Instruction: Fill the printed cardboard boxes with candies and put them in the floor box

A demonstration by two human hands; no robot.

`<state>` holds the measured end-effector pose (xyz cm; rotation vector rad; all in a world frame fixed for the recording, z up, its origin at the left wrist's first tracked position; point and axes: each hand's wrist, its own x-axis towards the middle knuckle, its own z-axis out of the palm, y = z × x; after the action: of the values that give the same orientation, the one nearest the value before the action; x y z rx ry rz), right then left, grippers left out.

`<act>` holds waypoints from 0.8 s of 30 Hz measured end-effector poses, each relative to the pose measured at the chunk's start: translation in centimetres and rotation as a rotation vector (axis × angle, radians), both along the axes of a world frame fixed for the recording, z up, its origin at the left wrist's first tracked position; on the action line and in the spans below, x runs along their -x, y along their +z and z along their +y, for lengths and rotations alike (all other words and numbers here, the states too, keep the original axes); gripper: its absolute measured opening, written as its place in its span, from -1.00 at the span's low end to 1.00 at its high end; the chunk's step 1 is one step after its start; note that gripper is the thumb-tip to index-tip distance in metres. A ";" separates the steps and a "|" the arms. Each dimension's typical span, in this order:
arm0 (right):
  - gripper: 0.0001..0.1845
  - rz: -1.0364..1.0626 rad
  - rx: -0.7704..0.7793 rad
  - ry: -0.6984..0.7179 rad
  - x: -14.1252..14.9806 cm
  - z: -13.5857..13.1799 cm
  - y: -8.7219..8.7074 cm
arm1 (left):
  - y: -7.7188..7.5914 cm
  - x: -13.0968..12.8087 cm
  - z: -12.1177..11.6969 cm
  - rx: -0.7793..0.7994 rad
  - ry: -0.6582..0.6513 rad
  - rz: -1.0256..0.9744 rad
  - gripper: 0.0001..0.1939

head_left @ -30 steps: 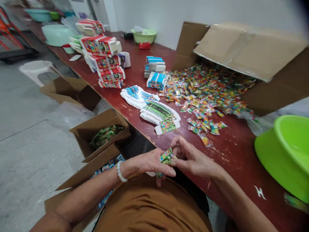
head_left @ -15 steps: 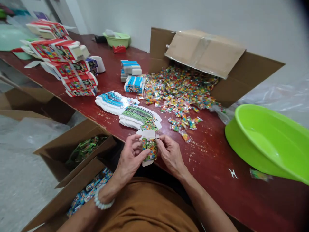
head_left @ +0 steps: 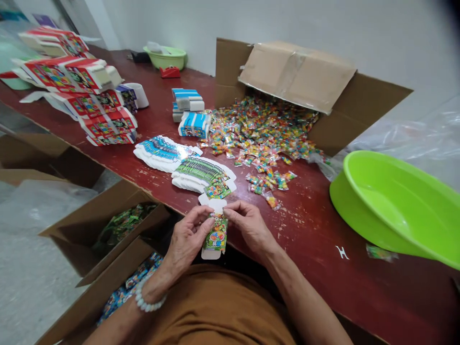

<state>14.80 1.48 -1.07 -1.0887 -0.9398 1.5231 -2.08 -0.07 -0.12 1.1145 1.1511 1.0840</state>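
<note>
Between my hands, at the table's front edge, is a small green printed candy box (head_left: 217, 235) with white end flaps standing out at top and bottom. My left hand (head_left: 189, 235) pinches its upper left side, thumb across the printed face. On the upper right corner, by the top flap, the thumb and fingers of my right hand (head_left: 249, 225) are closed. Just beyond lies a fanned row of flat green boxes (head_left: 203, 172), overlapping a row of flat blue boxes (head_left: 161, 149). Small clear packets of colourful candy (head_left: 266, 143) are heaped behind them.
A tipped cardboard carton (head_left: 298, 74) stands behind the candy. To the right is a green basin (head_left: 345, 201). Bundled red boxes (head_left: 108, 122) and blue bundles (head_left: 194, 124) stand left and centre. Below the edge, open cartons (head_left: 93, 230) hold green and blue packs.
The green box has been pulled slightly down toward me and now looks longer, with more of its face showing. Both hands have shifted to its upper end. The view has turned slightly.
</note>
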 end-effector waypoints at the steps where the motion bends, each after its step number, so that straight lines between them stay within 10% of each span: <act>1: -0.59 0.034 0.019 0.024 -0.2 0.2 0.2 | 0.1 0.0 0.1 -0.002 -0.008 0.005 -0.73; 8: -0.78 -0.241 -0.244 0.021 -0.3 0.2 0.1 | 0.6 -0.1 0.1 0.014 0.036 -0.099 -0.58; 14: -0.80 -0.457 -0.468 -0.009 0.2 -0.4 0.1 | 0.3 -0.5 -0.3 0.462 -0.202 -0.332 -0.41; 24: -0.69 -0.278 -0.165 0.096 0.6 0.5 1.2 | -0.5 -0.9 -0.1 0.338 -0.187 -0.214 -0.26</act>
<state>14.16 1.98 0.10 -1.1677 -1.3018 1.3630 -1.17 -0.14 -0.67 0.8027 0.9940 0.8057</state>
